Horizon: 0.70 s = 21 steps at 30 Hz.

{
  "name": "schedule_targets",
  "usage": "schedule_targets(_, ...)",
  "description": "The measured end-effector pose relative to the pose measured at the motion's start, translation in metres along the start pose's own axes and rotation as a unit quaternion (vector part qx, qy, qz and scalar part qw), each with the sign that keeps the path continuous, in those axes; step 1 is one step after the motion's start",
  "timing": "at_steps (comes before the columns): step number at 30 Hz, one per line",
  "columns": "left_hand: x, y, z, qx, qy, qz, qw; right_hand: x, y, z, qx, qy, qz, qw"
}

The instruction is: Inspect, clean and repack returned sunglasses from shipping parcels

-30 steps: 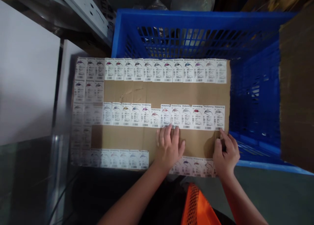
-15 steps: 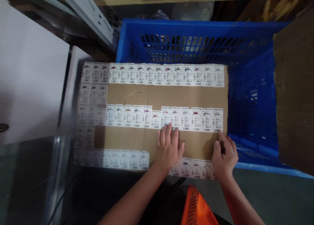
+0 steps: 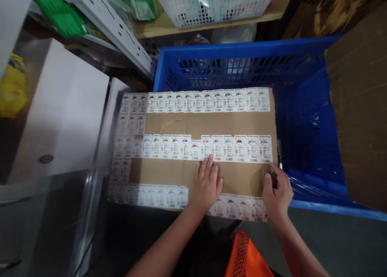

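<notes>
A flat brown cardboard sheet [image 3: 181, 124] lies across the left part of a blue plastic crate [image 3: 305, 120]. Rows of small white printed labels [image 3: 208, 101] with barcodes are stuck along its far edge, middle, left side and near edge. My left hand [image 3: 207, 184] rests flat on the cardboard, fingers stretched out, tips touching the middle label row [image 3: 229, 148]. My right hand [image 3: 276, 192] is at the sheet's right edge with fingers curled; thumb and fingers pinch at the edge by the last label.
A white slab [image 3: 57, 124] lies to the left beside a grey metal rail [image 3: 109, 19]. A wooden shelf at the back carries a white mesh basket [image 3: 211, 3] and green packets [image 3: 60, 15]. Brown cardboard [image 3: 359, 120] stands at the right. An orange mesh piece [image 3: 242, 257] is below.
The view has tilted up and right, showing the shelf and basket. Both hands stay nearly where they were on the cardboard; the right hand's fingers have curled a little more at the edge.
</notes>
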<state>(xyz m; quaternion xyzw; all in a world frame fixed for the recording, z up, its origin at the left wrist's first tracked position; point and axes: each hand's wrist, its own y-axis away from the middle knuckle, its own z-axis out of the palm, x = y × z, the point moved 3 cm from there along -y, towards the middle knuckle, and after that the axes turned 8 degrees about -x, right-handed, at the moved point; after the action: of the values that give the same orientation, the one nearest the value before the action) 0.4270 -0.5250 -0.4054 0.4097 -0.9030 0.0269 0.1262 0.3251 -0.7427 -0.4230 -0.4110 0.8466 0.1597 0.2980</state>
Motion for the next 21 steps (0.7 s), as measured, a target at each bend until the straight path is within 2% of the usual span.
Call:
schedule_targets(8, -0.0028, 0.0052, 0.0004, 0.019, 0.009, 0.011, 1.0, 0.003, 0.0002, 0.0009, -0.003, 0.002, 0.002, 1.0)
schedule_targets(21, -0.005, 0.0048, 0.0026, 0.016, 0.027, 0.005, 1.0, -0.0004, -0.0013, -0.0007, -0.007, 0.007, -0.001, 1.0)
